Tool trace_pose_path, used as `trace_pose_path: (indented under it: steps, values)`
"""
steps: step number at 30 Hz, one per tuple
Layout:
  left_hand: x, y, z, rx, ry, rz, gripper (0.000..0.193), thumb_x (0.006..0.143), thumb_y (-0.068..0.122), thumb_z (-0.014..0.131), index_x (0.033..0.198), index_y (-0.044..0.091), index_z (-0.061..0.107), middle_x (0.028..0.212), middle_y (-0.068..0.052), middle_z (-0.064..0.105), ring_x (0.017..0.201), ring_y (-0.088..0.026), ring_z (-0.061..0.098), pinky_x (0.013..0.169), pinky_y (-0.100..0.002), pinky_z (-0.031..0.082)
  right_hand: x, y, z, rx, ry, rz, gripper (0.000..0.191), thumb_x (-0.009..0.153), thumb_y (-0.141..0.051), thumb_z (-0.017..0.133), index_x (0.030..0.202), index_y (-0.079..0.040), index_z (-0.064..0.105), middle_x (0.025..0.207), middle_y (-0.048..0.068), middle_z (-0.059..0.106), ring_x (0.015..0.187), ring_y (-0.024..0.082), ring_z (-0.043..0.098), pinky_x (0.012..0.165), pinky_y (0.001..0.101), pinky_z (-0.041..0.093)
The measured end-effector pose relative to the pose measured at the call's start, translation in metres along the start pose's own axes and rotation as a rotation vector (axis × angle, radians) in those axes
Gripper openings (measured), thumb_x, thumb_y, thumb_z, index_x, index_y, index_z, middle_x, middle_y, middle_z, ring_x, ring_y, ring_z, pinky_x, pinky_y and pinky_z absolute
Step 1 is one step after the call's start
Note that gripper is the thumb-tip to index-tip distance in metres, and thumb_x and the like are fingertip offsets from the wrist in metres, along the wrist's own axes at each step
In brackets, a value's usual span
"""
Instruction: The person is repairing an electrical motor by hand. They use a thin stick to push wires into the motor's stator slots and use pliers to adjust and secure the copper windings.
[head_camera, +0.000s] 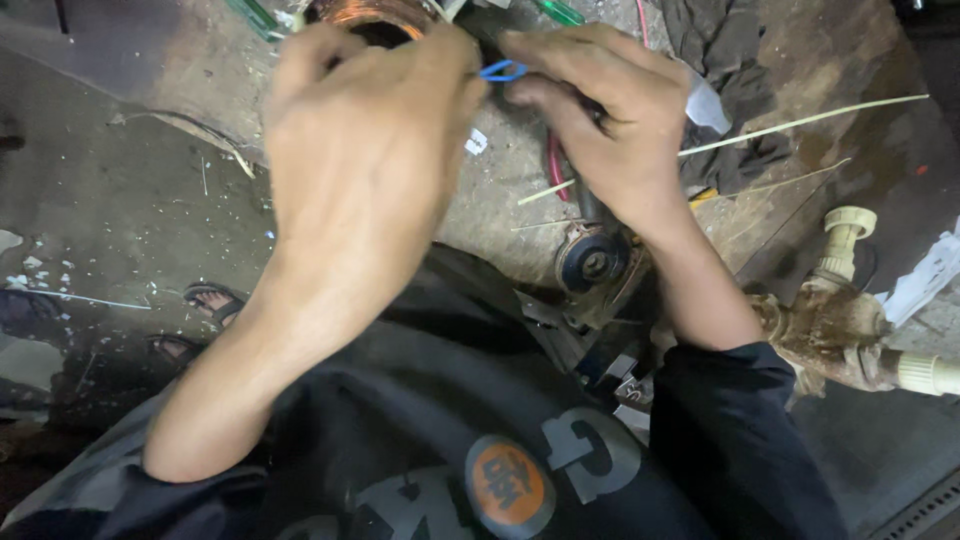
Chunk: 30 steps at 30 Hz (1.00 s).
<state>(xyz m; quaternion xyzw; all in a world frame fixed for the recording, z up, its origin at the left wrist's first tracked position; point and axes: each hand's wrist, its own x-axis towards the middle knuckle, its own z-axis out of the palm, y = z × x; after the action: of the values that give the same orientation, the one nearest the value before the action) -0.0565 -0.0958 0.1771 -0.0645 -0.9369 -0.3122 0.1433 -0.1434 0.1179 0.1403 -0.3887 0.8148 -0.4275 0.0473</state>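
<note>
Both hands pinch a blue wire (503, 71) between fingertips: left hand (365, 150) and right hand (600, 120) meet just beside the copper coil (372, 14) on the desk (500, 190). Likely mid-lacing; next calls for a steady, fine pull.

Grimy, stained brown tabletop (800, 60): crumpled dark grey cloth (730, 70) far right, thin pale sticks (800, 125) beside it, red wire (555, 165) near centre, small white scrap (476, 141) left of that.
</note>
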Motion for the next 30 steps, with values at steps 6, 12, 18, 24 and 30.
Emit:
trace_pose_path:
  steps: [6, 12, 18, 24, 30]
  values:
    - [-0.007, -0.011, -0.003, 0.042, -0.047, -0.047, 0.009, 0.106, 0.01, 0.067, 0.102, 0.005, 0.061, 0.078, -0.009, 0.064, 0.079, -0.028, 0.065, 0.095, -0.041, 0.042, 0.004, 0.013, 0.022, -0.138, 0.04, -0.172, 0.035, 0.101, -0.002, 0.085, 0.133, -0.007, 0.073, 0.116, 0.008, 0.071, 0.101, 0.021, 0.073, 0.082, 0.0289, 0.059]
    - [-0.007, -0.02, -0.008, -0.028, -0.049, -0.016, 0.005, 0.103, 0.006, 0.064, 0.106, 0.004, 0.061, 0.081, -0.008, 0.065, 0.081, -0.026, 0.067, 0.098, -0.042, 0.041, 0.017, 0.028, 0.023, -0.244, 0.059, -0.495, 0.033, 0.097, -0.001, 0.086, 0.126, 0.0, 0.071, 0.112, 0.011, 0.068, 0.095, 0.024, 0.072, 0.079, 0.0332, 0.059]
    - [-0.002, -0.023, -0.007, 0.032, -0.065, -0.03, 0.009, 0.103, 0.009, 0.069, 0.103, 0.005, 0.061, 0.083, -0.008, 0.066, 0.085, -0.027, 0.066, 0.098, -0.043, 0.041, 0.025, 0.024, 0.021, -0.123, 0.007, -0.314, 0.027, 0.104, -0.006, 0.089, 0.127, -0.007, 0.074, 0.117, 0.009, 0.071, 0.103, 0.023, 0.074, 0.083, 0.0295, 0.062]
    - [0.003, -0.024, -0.007, 0.016, -0.104, -0.025, 0.01, 0.105, 0.009, 0.069, 0.104, 0.005, 0.06, 0.085, -0.009, 0.066, 0.083, -0.027, 0.066, 0.099, -0.043, 0.041, 0.028, 0.021, 0.014, -0.077, -0.061, -0.357, 0.028, 0.104, -0.001, 0.08, 0.13, -0.005, 0.069, 0.12, 0.01, 0.068, 0.107, 0.024, 0.071, 0.087, 0.0309, 0.06]
    - [0.007, -0.026, -0.007, -0.019, -0.123, -0.06, 0.012, 0.103, 0.009, 0.071, 0.103, 0.003, 0.06, 0.084, -0.009, 0.065, 0.082, -0.029, 0.065, 0.092, -0.044, 0.04, 0.032, 0.018, 0.017, -0.159, -0.043, -0.373, 0.03, 0.099, 0.0, 0.081, 0.127, -0.005, 0.071, 0.114, 0.009, 0.068, 0.102, 0.026, 0.07, 0.086, 0.0357, 0.058]
